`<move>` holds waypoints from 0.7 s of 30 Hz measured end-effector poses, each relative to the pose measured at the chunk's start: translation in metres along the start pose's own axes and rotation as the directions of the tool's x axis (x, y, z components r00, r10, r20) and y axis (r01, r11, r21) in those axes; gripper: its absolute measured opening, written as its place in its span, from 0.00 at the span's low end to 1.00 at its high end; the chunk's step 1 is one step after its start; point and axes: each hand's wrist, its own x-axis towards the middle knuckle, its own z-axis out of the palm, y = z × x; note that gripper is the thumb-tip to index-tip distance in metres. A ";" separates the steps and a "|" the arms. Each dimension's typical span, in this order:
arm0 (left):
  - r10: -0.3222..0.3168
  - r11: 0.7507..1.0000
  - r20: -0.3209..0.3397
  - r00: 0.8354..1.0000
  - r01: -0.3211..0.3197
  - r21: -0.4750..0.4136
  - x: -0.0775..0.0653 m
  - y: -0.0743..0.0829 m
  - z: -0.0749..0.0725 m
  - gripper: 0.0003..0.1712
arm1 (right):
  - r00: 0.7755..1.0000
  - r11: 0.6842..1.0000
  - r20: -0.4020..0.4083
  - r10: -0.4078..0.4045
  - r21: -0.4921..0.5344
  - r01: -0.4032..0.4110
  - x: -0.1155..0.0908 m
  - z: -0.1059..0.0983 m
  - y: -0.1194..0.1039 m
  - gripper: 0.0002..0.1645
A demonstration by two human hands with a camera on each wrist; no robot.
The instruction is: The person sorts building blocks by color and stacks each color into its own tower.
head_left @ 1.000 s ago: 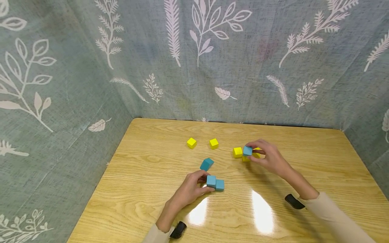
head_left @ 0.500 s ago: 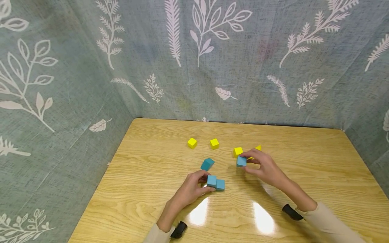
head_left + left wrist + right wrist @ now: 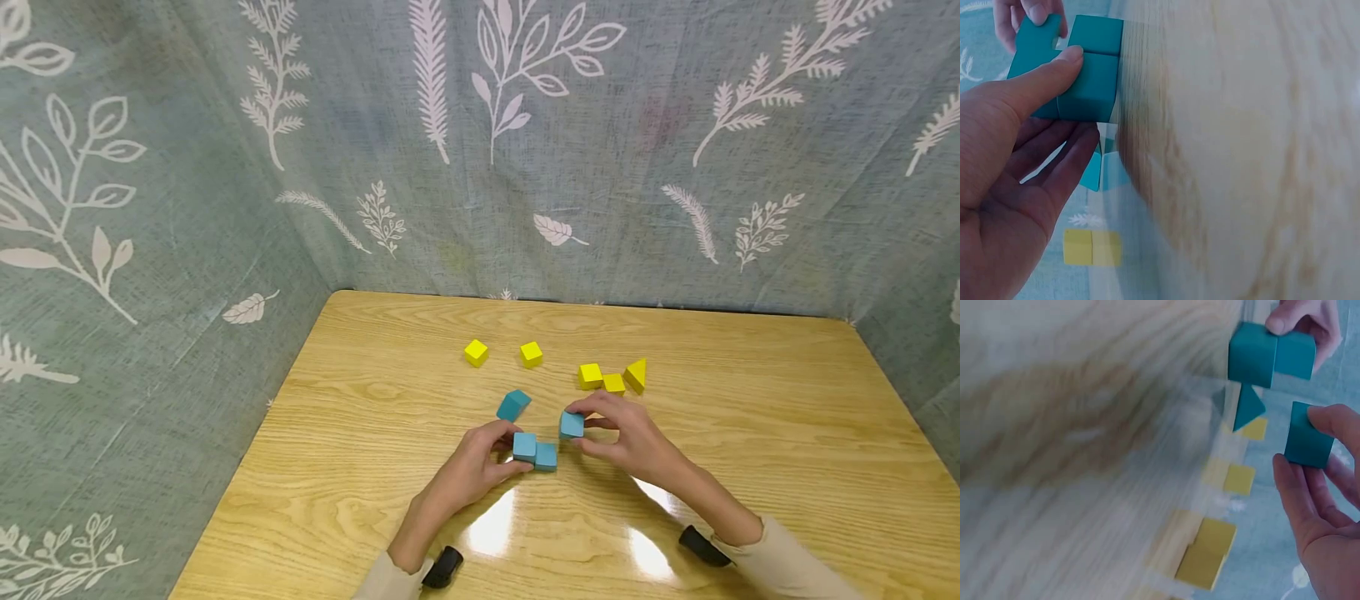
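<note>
My left hand (image 3: 470, 467) pinches a short stack of blue cubes between thumb and fingers. Its upper blue cube (image 3: 524, 447) rests on a lower one (image 3: 1088, 87), hidden from the head view. Against that lower one, on the right, stands another blue cube (image 3: 546, 457) on the table. My right hand (image 3: 633, 437) pinches a separate blue cube (image 3: 572, 425), held in the air just right of and behind the stack; a gap shows between them in the right wrist view. Behind the stack lies a blue triangular block (image 3: 513, 405).
Two yellow cubes, one left (image 3: 476, 353) and one nearer the middle (image 3: 531, 354), sit apart toward the back. Two more touch, a yellow cube (image 3: 590, 376) and its neighbour (image 3: 613, 383), beside a yellow triangular block (image 3: 636, 376). Leaf-patterned cloth (image 3: 450, 225) hangs behind the wooden table (image 3: 360, 400).
My right hand has carried its blue cube left and nearer, from above the yellow blocks to beside the stack, uncovering those blocks. The left hand has kept its hold in place.
</note>
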 end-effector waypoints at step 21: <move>0.005 0.999 0.011 1.000 -0.005 -0.037 -0.001 -0.003 0.000 0.18 | 0.995 0.995 0.053 -0.084 0.057 0.081 0.002 0.032 -0.006 0.23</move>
